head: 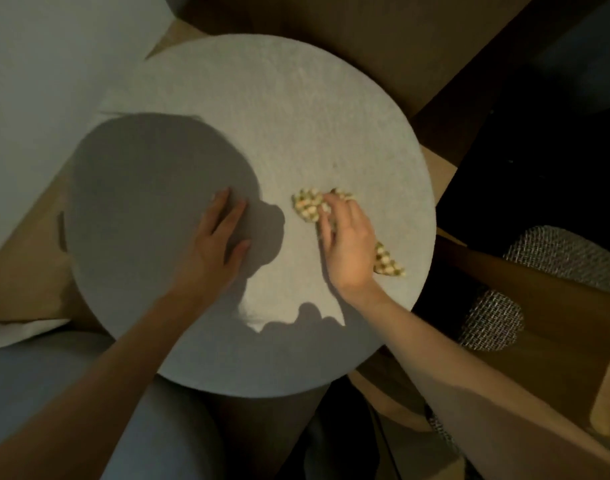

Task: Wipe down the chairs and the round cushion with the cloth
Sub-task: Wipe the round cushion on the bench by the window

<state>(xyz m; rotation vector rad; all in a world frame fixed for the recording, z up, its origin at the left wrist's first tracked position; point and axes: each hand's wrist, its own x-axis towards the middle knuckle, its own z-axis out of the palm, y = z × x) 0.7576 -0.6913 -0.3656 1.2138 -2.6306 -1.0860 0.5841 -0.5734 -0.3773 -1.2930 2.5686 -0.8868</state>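
A large round grey cushion [262, 109] fills the middle of the view. My left hand [215, 242] lies flat on its left half, fingers straight, inside the shadow of my head. My right hand [346, 245] presses a green-and-cream checked cloth [308, 204] onto the cushion's right half, its fingers curled over the bunched fabric. One end of the cloth sticks out past my fingertips and the other end shows beside my wrist. A wooden chair [552, 306] with a woven grey seat pad stands at the right.
A pale wall [54, 81] rises at the upper left. Brown floor [383, 46] lies behind the cushion, and a dark area sits at the upper right. My legs in light trousers [64, 382] are below the cushion's near edge.
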